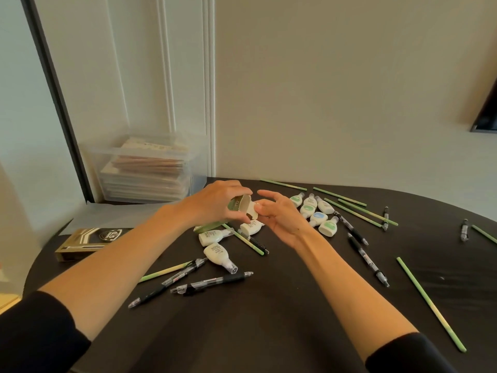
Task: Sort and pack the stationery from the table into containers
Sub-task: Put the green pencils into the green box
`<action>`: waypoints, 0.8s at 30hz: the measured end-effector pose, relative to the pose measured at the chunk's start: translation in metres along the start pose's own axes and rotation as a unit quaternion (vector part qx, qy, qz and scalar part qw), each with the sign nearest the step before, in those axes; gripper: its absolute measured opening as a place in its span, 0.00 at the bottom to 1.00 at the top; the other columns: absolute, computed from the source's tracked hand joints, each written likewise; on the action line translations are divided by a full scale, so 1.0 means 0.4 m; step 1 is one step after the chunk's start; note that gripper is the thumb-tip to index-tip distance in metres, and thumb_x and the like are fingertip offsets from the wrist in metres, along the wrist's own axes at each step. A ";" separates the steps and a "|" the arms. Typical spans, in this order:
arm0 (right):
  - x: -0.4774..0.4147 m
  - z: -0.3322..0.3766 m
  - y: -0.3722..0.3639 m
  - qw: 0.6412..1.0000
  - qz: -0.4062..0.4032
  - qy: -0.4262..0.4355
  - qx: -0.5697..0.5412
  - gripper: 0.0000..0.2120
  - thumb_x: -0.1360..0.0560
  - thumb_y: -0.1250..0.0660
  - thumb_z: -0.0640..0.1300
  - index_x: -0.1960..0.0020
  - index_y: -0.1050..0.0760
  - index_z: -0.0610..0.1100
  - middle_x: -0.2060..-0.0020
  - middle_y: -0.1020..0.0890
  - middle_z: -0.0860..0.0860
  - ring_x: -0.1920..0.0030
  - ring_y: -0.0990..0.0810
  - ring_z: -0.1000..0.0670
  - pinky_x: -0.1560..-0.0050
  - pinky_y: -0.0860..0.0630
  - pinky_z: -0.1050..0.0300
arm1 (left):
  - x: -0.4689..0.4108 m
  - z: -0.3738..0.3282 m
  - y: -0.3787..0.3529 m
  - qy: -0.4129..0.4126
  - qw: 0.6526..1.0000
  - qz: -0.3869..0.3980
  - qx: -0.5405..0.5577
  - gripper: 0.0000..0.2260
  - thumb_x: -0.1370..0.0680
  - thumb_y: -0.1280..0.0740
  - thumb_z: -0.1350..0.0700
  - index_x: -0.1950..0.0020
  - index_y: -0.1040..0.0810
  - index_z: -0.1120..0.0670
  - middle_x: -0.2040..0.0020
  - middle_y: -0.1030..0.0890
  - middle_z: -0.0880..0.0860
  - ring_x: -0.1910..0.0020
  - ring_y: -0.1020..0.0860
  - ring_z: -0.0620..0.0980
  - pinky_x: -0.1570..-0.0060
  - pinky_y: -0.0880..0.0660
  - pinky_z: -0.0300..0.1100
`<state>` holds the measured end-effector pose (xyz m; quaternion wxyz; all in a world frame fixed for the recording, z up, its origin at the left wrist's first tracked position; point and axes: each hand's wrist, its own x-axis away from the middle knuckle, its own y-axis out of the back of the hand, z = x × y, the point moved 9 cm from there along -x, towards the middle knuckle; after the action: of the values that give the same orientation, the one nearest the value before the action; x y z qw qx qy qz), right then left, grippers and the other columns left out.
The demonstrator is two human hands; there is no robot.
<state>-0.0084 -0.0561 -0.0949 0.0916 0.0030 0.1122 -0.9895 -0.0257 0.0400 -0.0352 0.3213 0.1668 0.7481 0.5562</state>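
Note:
My left hand (215, 203) grips a small green cardboard box (239, 207), its open end with a pale flap turned to the right. My right hand (279, 211) is at that opening, thumb and fingers pinching a white correction-tape piece (258, 204) at the box mouth. Several white correction tapes lie on the dark table (269, 319): a cluster (314, 211) right of my right hand, and three (217, 251) below the hands. Black pens (212, 282) and green pencils (430, 302) are scattered around.
A gold-and-black pen box (88, 242) lies at the table's left edge. A clear plastic bin (145, 170) of paper packs stands behind it by the wall. More pens (368, 261) and pencils (360, 208) lie on the right half.

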 end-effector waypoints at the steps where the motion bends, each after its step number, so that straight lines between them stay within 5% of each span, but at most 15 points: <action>1: -0.010 0.003 -0.002 1.000 0.000 0.002 0.000 0.21 0.24 0.39 0.29 0.33 0.36 0.38 0.62 0.20 0.46 0.56 0.21 0.49 0.44 0.26 0.52 | -0.006 0.007 0.008 0.004 1.000 0.000 0.001 0.29 0.29 0.30 0.47 0.31 0.31 0.56 0.42 0.24 0.53 0.50 0.28 0.46 0.50 0.33 0.34; 11: -0.033 0.025 -0.010 0.996 -0.019 0.036 -0.076 0.20 0.24 0.39 0.30 0.34 0.36 0.39 0.55 0.20 0.44 0.54 0.20 0.48 0.48 0.22 0.55 | -0.023 0.037 0.052 0.035 0.997 -0.051 0.050 0.24 0.32 0.26 0.47 0.41 0.25 0.57 0.48 0.22 0.54 0.52 0.27 0.50 0.58 0.33 0.34; 15: -0.048 0.022 -0.014 0.990 -0.038 0.038 -0.134 0.11 0.22 0.40 0.35 0.40 0.33 0.41 0.60 0.18 0.44 0.55 0.18 0.46 0.49 0.22 0.53 | -0.002 0.068 0.110 0.059 0.991 -0.120 0.031 0.24 0.32 0.26 0.47 0.42 0.24 0.59 0.51 0.23 0.53 0.54 0.29 0.47 0.59 0.36 0.35; 20: -0.067 -0.065 -0.068 0.994 -0.040 -0.038 0.092 0.11 0.23 0.41 0.33 0.42 0.27 0.39 0.60 0.18 0.45 0.56 0.18 0.49 0.48 0.23 0.57 | 0.075 0.179 0.125 0.156 0.977 -0.147 -0.012 0.22 0.31 0.27 0.46 0.47 0.24 0.60 0.53 0.24 0.54 0.56 0.30 0.49 0.58 0.37 0.39; 24: -0.071 -0.129 -0.199 0.938 0.072 -0.020 0.339 0.10 0.26 0.33 0.37 0.45 0.22 0.39 0.55 0.20 0.44 0.56 0.23 0.52 0.58 0.28 0.67 | 0.140 0.262 0.112 0.234 0.959 -0.161 -0.013 0.21 0.30 0.28 0.46 0.46 0.23 0.60 0.52 0.25 0.55 0.54 0.29 0.51 0.56 0.34 0.43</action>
<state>0.0044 0.0369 -0.1267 0.1586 0.0225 -0.2320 -0.9594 -0.0021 0.1646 -0.0282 0.2250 -0.0951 0.8119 0.5303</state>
